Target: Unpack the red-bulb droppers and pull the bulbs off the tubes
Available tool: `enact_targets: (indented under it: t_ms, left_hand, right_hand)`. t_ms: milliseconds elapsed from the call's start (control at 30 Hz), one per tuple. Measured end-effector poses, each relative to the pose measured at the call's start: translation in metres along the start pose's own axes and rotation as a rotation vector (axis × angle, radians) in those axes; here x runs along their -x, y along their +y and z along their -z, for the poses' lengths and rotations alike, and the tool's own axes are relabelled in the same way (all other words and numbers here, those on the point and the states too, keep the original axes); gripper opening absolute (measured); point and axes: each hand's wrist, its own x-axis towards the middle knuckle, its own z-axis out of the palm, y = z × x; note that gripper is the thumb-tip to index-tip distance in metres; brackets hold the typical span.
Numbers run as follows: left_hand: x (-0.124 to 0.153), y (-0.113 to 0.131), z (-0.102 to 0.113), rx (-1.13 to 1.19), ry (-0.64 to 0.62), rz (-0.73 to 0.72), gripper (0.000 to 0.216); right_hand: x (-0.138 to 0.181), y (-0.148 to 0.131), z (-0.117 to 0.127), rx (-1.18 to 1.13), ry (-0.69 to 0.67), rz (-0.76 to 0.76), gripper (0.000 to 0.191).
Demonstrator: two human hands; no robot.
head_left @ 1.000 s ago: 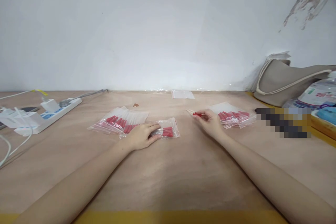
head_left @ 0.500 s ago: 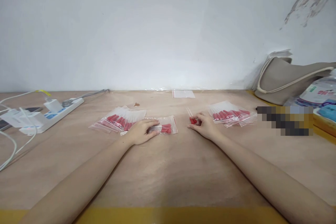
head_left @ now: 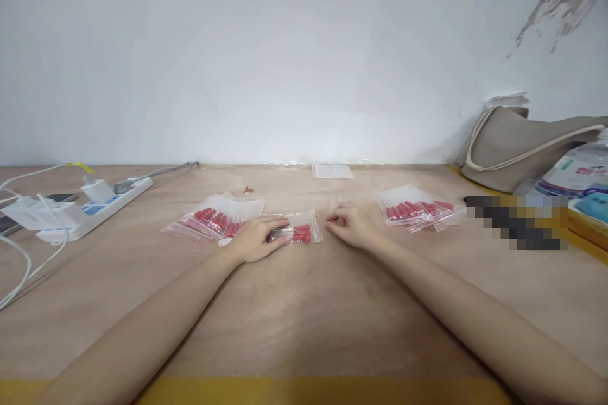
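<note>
My left hand [head_left: 256, 237] is on a small clear zip bag [head_left: 316, 228] of red-ended pieces, with fingers over its left part and the thumb along the near side. To the right of that bag, the fingers of my right hand [head_left: 354, 226] are pinched together. A bit of red shows between them and faint clear shafts rise above, so the hold is on red-ended thin sticks, mostly hidden. Fanned zip bags with red-ended sticks [head_left: 221, 215] lie beyond my left hand. A second fan of such bags [head_left: 413, 205] lies right of my right hand.
A flat white packet [head_left: 332, 171] lies near the wall. On the left is a white power strip [head_left: 126, 193] with chargers and cables. A grey bag [head_left: 517, 145] and plastic packages [head_left: 579, 171] stand at the right. A small brown piece [head_left: 247, 190] lies behind the left fan.
My right hand has moved left with the red-ended sticks, close to the bag's right edge. Their red ends are now mostly covered by fingers. My left hand has stayed in place.
</note>
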Motion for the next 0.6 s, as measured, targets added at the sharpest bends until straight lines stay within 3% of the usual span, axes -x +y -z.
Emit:
enact_targets:
  t_ms: [367, 500, 600]
  left_hand:
    - [-0.001, 0.007, 0.001, 0.028, 0.042, 0.058, 0.039]
    - [-0.002, 0.008, 0.001, 0.034, 0.031, 0.066, 0.039]
    - [-0.002, 0.008, 0.002, 0.032, 0.019, 0.085, 0.040]
  right_hand:
    - [-0.030, -0.021, -0.008, -0.062, -0.365, 0.114, 0.035]
    - [-0.036, -0.027, -0.012, -0.025, -0.473, 0.031, 0.029]
    - [-0.036, -0.032, -0.017, -0.005, -0.455, -0.077, 0.026]
